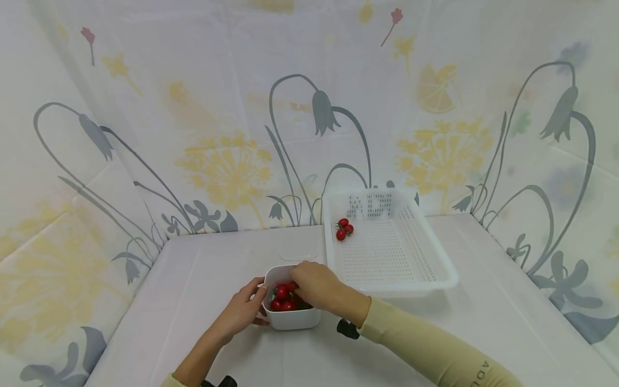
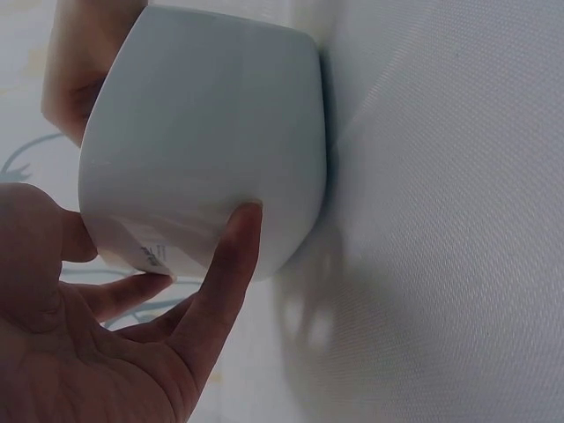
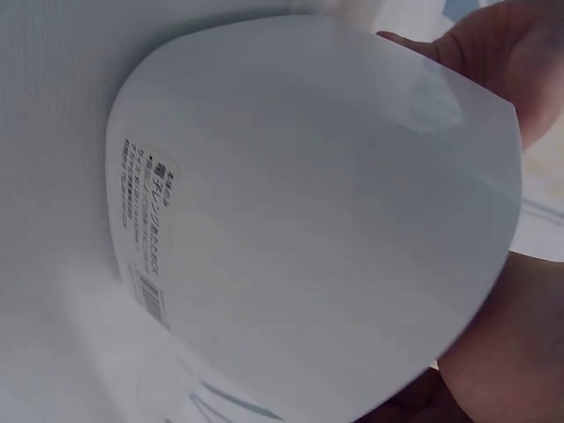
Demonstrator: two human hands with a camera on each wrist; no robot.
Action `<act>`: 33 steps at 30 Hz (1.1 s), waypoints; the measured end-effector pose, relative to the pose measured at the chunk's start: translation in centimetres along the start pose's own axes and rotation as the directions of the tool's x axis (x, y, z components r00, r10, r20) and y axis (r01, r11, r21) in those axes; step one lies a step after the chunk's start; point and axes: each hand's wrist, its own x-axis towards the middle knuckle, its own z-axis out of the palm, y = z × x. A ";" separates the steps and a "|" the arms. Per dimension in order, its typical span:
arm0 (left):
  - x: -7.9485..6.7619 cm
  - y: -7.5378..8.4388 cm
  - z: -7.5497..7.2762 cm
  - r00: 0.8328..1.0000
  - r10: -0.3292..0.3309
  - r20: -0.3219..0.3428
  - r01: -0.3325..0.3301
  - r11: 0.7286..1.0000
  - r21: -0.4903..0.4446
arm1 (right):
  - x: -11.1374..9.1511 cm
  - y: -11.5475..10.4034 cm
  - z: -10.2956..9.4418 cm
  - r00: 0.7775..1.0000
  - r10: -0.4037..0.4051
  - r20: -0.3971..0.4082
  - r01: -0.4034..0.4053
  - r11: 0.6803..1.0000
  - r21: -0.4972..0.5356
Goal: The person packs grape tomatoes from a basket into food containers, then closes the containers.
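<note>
A white plastic container stands on the table with several red cherry tomatoes inside. My left hand rests against its left side, fairly straight fingers spread on the outer wall and thumb at the rim; the left wrist view shows these fingertips touching the smooth wall. From the right, my right hand reaches over the rim into the container, its fingertips down beside the tomatoes. Those fingertips are hidden, and I cannot tell whether they hold a tomato. A printed label shows on the container in the right wrist view.
Behind and right of the container is a white perforated basket, with three cherry tomatoes in its far left corner. A clear, flat lid-like piece lies behind the container. Flower-printed sheeting rises at the table's back and sides.
</note>
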 end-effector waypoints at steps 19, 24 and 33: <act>0.0 -0.1 0.0 1.000 -0.001 -0.001 0.001 1.000 -0.002 | -1.6 1.9 -4.6 0.996 0.025 0.084 -0.039 0.983 0.178; 0.0 -0.2 0.0 1.000 -0.003 -0.008 0.003 1.000 0.006 | -2.2 3.0 -5.7 0.998 0.015 0.063 -0.028 0.977 0.213; 0.1 0.0 0.0 1.000 -0.006 0.003 0.006 1.000 0.009 | -2.6 5.9 -7.3 0.999 0.030 0.028 -0.035 0.983 0.180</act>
